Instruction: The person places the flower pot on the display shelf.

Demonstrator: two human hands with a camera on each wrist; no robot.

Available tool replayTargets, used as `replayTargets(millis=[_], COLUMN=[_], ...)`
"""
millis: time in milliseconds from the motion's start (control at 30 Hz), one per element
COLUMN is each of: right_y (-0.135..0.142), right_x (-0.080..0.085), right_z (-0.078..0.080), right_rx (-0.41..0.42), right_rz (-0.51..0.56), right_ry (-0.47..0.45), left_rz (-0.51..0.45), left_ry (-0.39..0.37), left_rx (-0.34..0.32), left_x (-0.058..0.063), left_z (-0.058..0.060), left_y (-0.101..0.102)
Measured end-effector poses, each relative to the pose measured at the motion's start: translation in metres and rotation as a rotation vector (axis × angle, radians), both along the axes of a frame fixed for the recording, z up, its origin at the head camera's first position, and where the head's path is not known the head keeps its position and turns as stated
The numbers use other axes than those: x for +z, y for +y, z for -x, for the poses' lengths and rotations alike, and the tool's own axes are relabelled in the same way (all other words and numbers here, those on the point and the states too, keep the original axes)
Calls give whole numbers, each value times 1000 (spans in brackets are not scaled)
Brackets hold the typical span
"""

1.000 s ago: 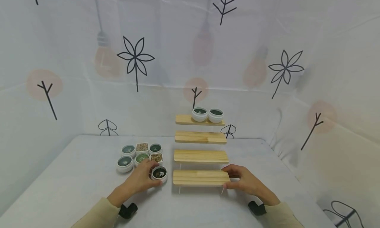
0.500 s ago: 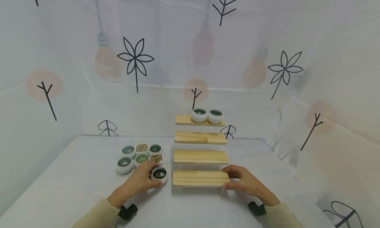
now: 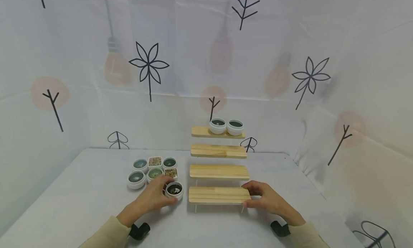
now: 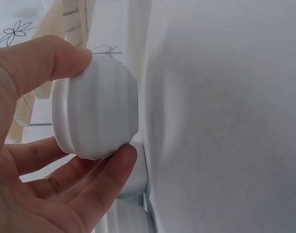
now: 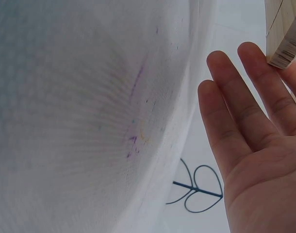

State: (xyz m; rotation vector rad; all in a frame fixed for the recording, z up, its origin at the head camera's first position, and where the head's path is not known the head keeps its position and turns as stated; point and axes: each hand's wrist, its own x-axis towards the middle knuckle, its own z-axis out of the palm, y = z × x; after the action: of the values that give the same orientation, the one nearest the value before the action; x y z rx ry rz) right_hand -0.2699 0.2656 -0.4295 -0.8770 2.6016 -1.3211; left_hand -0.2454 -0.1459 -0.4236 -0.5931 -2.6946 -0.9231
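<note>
My left hand (image 3: pixel 151 196) grips a small round white pot (image 3: pixel 174 189) with dark contents, left of the lowest shelf. In the left wrist view, the thumb presses one side of this pot and the fingers support the other. Its base is close to the tabletop, but I cannot tell whether they touch. My right hand (image 3: pixel 267 199) holds the right end of the lowest wooden shelf (image 3: pixel 217 195), thumb at the front edge and index finger at the back. From the right wrist, the other fingers (image 5: pixel 225 111) extend loosely below a corner of the board (image 5: pixel 286 48).
Several white pots stand in a cluster beyond the left hand, including a green-filled one (image 3: pixel 155 173) and a square one with pebbles (image 3: pixel 155 162). Three more wooden shelves rise behind the lowest. Two round pots (image 3: pixel 217 126) sit on the top shelf (image 3: pixel 200 131). Patterned cloth hangs behind.
The head view shifts very slightly. Both hands, the pot and the shelves keep their positions.
</note>
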Motion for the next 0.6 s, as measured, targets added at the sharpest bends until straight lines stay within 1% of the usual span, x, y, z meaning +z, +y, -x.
replayTargets(millis=[233, 400, 467, 600], right_y=[-1, -2, -2, -2], right_x=[1, 1, 2, 3], right_z=[-1, -2, -2, -3], right_rx=[-9, -4, -2, -10], right_rz=[-5, -14, -14, -17], right_ry=[-7, -14, -11, 6], left_rz=[-22, -57, -76, -100], left_ry=[42, 40, 44, 76], left_rx=[-6, -4, -2, -8], left_x=[3, 7, 9, 17], left_z=[-1, -2, -1, 2], left_y=[-2, -4, -5, -5])
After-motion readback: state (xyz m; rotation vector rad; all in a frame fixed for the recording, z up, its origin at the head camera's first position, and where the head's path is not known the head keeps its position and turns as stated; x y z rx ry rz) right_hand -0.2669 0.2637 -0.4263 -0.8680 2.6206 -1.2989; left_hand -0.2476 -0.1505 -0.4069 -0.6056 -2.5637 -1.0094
